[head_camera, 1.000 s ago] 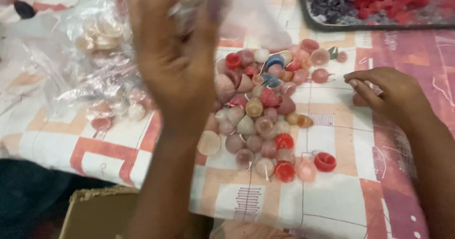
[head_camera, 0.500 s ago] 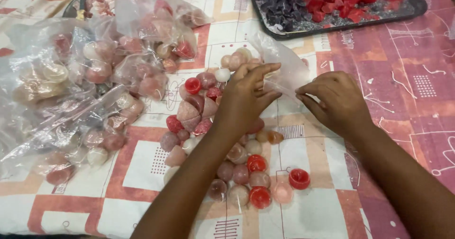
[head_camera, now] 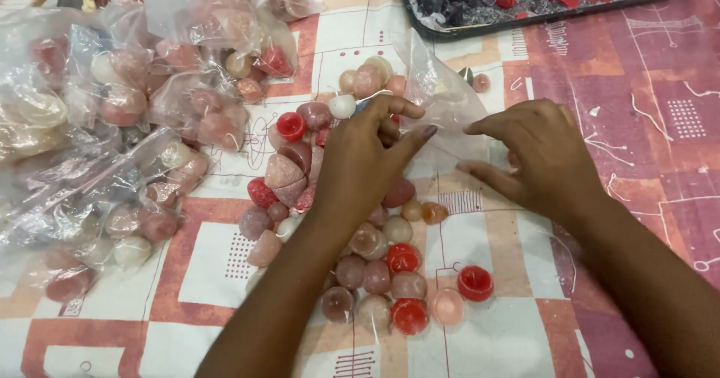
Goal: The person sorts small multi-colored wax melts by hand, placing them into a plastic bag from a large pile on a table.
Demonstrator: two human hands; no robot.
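A loose heap of small round pieces [head_camera: 375,265] in red, pink and cream lies on the patterned cloth. My left hand [head_camera: 367,160] rests over the heap, thumb and fingers pinching the edge of a clear plastic bag [head_camera: 439,100]. My right hand [head_camera: 536,157] lies just right of it, fingers spread and pressing on the same bag's lower right side. The bag lies flat between both hands; what it holds is unclear.
Several clear bags filled with similar pieces [head_camera: 112,138] are piled at the left. A dark tray [head_camera: 540,10] with red and dark purple pieces sits at the top right. The tablecloth [head_camera: 645,123] is pink and white with square patterns.
My left hand came down from in front of the camera onto the heap. Both hands now hold the clear bag, and the view has shifted closer to the pile.
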